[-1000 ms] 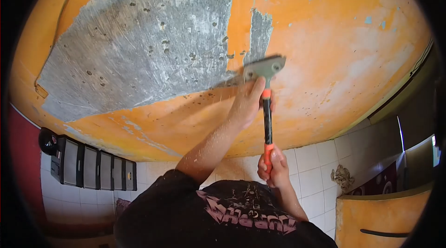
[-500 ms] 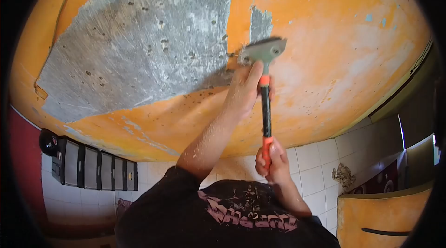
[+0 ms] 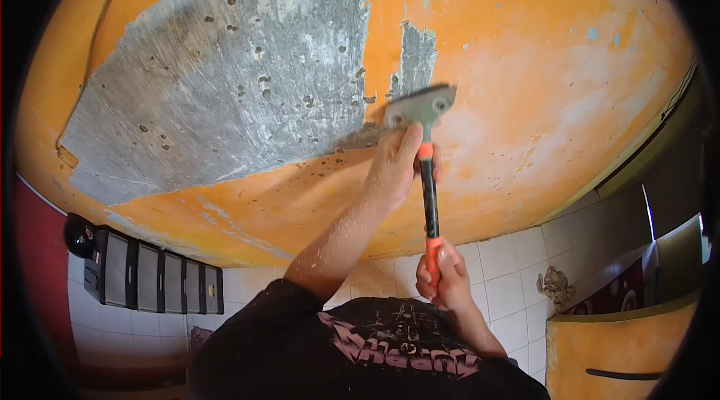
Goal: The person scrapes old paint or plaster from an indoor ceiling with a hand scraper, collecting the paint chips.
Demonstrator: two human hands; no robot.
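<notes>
A long-handled scraper (image 3: 429,197) with a black and orange handle and a wide greenish metal head is in both hands. My left hand (image 3: 395,161) is closed round the handle's upper end, its thumb lying just below the head. Lower down, my right hand (image 3: 448,276) wraps the orange end grip. The blade edge rests against the orange painted wall (image 3: 517,100), at the bottom of a narrow bare grey strip (image 3: 417,55). To the left spreads a large scraped grey patch (image 3: 232,77) with small pits. Pale flecks cover the left forearm.
A drawer unit (image 3: 150,272) with a black helmet-like object (image 3: 78,235) on top stands at lower left. White floor tiles (image 3: 510,272) lie below. A crumpled cloth (image 3: 556,285) and an orange cabinet-like piece (image 3: 622,347) are at lower right. A cable (image 3: 96,32) runs down the wall's left.
The scraper and both hands have moved down a little, toward my body. The bare grey strip above the blade shows longer than before. Both hands keep their hold.
</notes>
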